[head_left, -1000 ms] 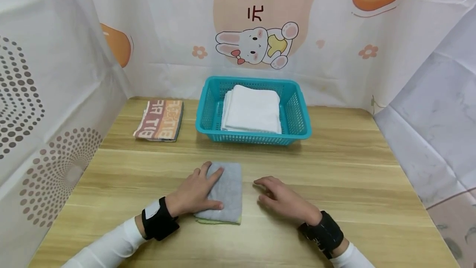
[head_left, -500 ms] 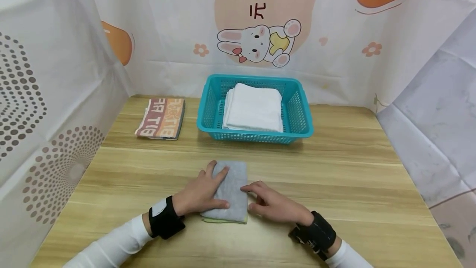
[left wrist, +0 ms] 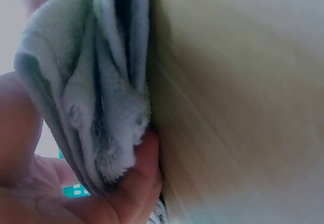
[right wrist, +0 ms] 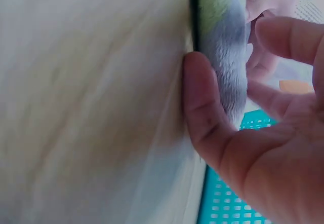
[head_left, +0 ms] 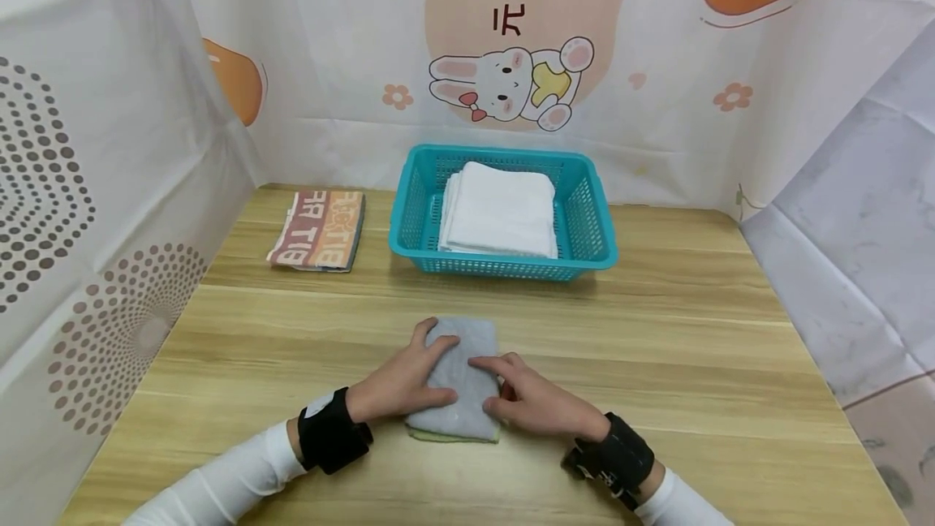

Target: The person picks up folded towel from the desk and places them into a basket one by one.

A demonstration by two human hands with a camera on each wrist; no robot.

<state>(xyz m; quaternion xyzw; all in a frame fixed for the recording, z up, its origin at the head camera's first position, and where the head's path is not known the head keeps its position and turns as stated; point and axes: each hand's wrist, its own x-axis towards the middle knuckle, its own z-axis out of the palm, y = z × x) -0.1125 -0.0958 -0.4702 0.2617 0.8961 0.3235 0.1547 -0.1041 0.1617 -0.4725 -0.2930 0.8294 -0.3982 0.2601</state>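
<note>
A folded grey towel [head_left: 475, 420] with a yellow-green lower edge lies on the table in front of me. At its left side my left hand [head_left: 398, 384] grips it, thumb and index finger spread on top. In the left wrist view the towel's layered side [left wrist: 101, 82] shows, with fingers [left wrist: 147, 165] curled at its lower edge by the tabletop. My right hand [head_left: 544, 400] holds the right edge, index fingertip over the top. The right wrist view shows a bent finger [right wrist: 202, 97] against the towel's rounded edge [right wrist: 228, 57], with the thumb above it.
Behind the towel stands a teal basket [head_left: 504, 268] holding folded white towels [head_left: 504, 209]. A folded patterned towel [head_left: 317, 230] in pink and orange lies at the back left of the wooden table [head_left: 657, 331]. Printed curtains [head_left: 329, 63] hang behind and on the sides.
My right hand has moved left from the bare table onto the grey towel's right edge. The towel and my left hand have shifted slightly to the right.
</note>
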